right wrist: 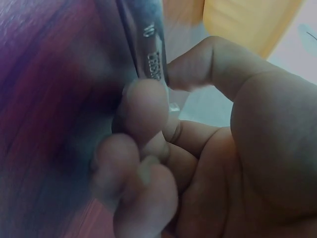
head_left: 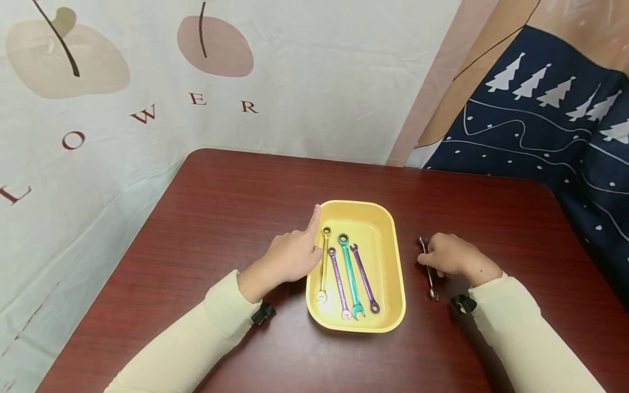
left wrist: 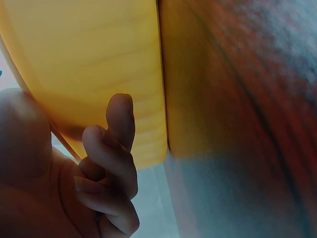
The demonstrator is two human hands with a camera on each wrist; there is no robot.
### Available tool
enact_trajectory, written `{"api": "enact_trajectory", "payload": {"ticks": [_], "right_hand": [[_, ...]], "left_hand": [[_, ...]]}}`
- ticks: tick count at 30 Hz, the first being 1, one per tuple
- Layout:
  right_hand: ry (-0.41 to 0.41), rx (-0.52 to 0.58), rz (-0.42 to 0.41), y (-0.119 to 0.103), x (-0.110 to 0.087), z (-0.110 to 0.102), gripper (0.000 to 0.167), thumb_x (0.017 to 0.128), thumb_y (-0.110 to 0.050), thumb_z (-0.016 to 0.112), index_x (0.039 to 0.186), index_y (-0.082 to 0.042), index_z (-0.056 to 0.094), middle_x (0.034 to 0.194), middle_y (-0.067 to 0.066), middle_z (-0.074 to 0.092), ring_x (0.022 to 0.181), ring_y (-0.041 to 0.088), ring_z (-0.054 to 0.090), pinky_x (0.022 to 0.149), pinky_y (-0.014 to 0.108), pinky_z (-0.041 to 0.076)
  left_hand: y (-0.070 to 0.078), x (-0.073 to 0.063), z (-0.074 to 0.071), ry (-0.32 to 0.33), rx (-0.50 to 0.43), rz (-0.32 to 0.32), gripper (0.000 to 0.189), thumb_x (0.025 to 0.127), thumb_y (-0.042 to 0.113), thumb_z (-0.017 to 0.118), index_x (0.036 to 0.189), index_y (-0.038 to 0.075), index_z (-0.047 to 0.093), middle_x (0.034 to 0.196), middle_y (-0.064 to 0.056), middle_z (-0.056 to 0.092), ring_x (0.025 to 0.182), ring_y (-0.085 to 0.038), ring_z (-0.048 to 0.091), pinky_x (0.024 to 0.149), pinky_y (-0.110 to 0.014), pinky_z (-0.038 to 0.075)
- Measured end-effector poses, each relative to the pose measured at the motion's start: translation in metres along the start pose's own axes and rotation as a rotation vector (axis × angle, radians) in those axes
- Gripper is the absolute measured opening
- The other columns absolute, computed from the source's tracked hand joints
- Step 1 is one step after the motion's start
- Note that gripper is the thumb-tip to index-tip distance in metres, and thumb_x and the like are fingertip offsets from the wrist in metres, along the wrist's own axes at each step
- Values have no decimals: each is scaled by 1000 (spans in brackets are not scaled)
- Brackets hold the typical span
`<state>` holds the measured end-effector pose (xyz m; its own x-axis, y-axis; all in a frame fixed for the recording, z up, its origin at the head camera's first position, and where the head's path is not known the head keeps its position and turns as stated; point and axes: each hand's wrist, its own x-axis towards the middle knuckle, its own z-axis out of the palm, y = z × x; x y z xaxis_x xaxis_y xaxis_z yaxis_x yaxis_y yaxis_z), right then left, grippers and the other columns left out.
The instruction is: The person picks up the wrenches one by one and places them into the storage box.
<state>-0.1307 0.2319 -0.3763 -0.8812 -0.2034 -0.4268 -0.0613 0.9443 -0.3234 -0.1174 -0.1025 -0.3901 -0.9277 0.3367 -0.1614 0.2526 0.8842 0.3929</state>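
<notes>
A yellow tray (head_left: 399, 295) holds a gold wrench (head_left: 324, 267), a small lilac wrench (head_left: 339, 284), a green wrench (head_left: 349, 275) and a dark purple wrench (head_left: 365, 277), lying side by side. At its left edge my left hand (head_left: 295, 254) holds the rim, thumb over the top and index finger stretched along it. In the left wrist view the other fingers (left wrist: 111, 158) bend against the tray's outer wall (left wrist: 109, 54). Right of the tray, my right hand (head_left: 451, 254) pinches a silver wrench (head_left: 429, 278) between thumb and fingers. Stamped lettering shows on that wrench's shaft (right wrist: 147, 42) in the right wrist view.
A dark red wooden table (head_left: 231, 196) carries everything. Behind it hangs a pale printed cloth (head_left: 319, 98), with a navy cloth (head_left: 530, 131) patterned with white trees at the right. Each wrist wears a small black device (head_left: 262, 313).
</notes>
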Motion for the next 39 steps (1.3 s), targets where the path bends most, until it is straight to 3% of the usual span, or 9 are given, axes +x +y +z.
{"api": "enact_trajectory", "payload": {"ticks": [13,28,39], "right_hand": [[28,-40,-4,1,-3,-4,32,83,-21,61,53,-14,54,43,-3,51,43,14,49,46,29,37],[-18,-31,-17,5,-4,-5,34,90,-13,58,56,-12,53,46,-2,51,43,11,47,46,27,38],[5,-32,-27,4,-5,-5,34,90,-13,59,56,-12,54,47,-1,52,45,13,50,48,29,38]], "left_hand": [[-1,-1,-1,7,-7,-1,88,97,28,47,161,16,-13,54,2,52,47,-16,46,48,-34,36],[0,-1,-2,-2,-10,0,88,97,28,47,161,16,-13,54,2,52,47,-16,47,49,-34,37],[1,-1,-2,1,-8,2,88,97,28,47,161,16,-12,55,2,52,47,-16,47,49,-35,37]]}}
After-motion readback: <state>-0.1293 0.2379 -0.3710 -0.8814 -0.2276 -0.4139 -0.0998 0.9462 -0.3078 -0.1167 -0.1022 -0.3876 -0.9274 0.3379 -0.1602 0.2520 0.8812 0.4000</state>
